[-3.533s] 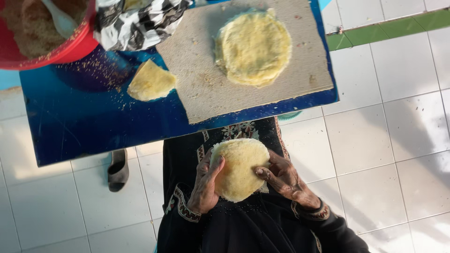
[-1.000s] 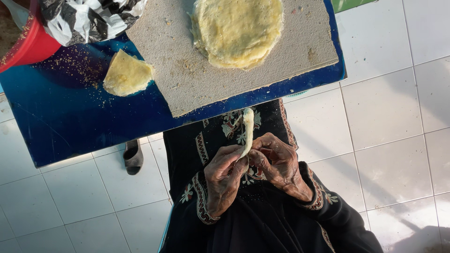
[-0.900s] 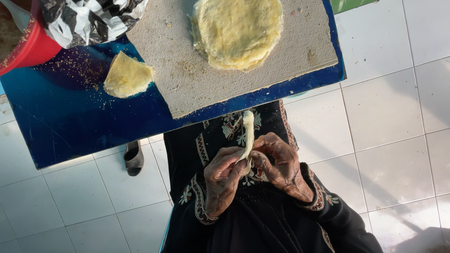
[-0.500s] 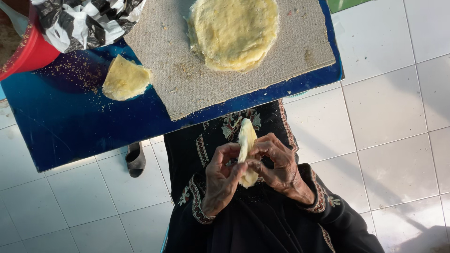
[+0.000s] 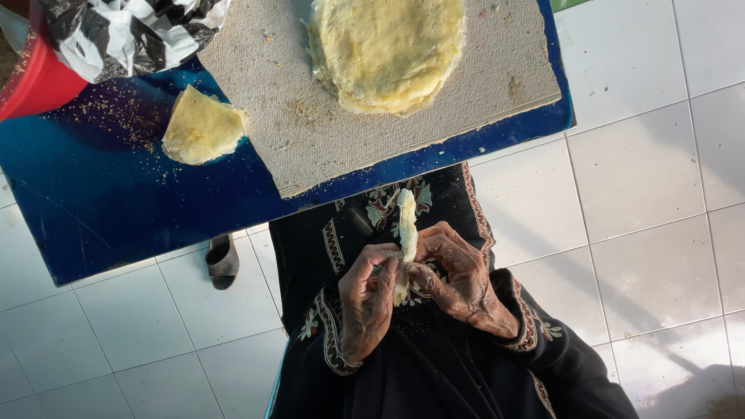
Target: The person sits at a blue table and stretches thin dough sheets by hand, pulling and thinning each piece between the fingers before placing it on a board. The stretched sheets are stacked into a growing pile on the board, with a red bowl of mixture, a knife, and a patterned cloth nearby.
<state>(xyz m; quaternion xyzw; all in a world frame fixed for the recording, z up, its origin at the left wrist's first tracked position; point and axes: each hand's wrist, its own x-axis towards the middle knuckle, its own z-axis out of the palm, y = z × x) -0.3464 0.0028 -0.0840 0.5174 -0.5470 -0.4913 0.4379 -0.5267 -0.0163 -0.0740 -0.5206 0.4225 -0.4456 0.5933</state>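
Over lap | dough disc (image 5: 406, 233) upright, edge-on | left hand (image 5: 369, 299) and right hand (image 5: 458, 275) pinching its lower part

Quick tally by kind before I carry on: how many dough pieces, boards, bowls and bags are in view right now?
Dough pieces: 3 (folded piece pinched between left hand and right hand; flat round on the board; folded wedge on the blue table)
Grey boards: 1
Red bowls: 1
Black-and-white bags: 1
Total: 6
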